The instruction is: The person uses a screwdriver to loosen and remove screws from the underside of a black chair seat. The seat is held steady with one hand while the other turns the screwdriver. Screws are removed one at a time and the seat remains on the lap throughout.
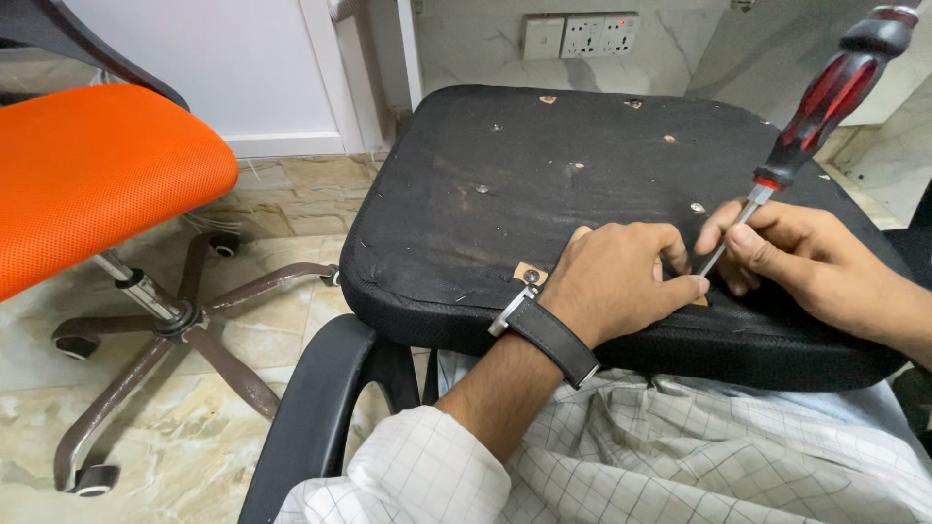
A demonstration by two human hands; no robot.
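Right hand [777, 247] is gripping the red-and-black screwdriver [820, 107] by its shaft, left hand [621, 281] is pinching round the tip on the upturned black seat base [544, 184] — probably seating it, next needing steady downward pressure.

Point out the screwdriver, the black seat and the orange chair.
screwdriver [825, 97]: head view, on the red and black handle.
black seat [544, 184]: head view, on its bare upturned underside.
orange chair [97, 165]: head view, on the mesh seat cushion.
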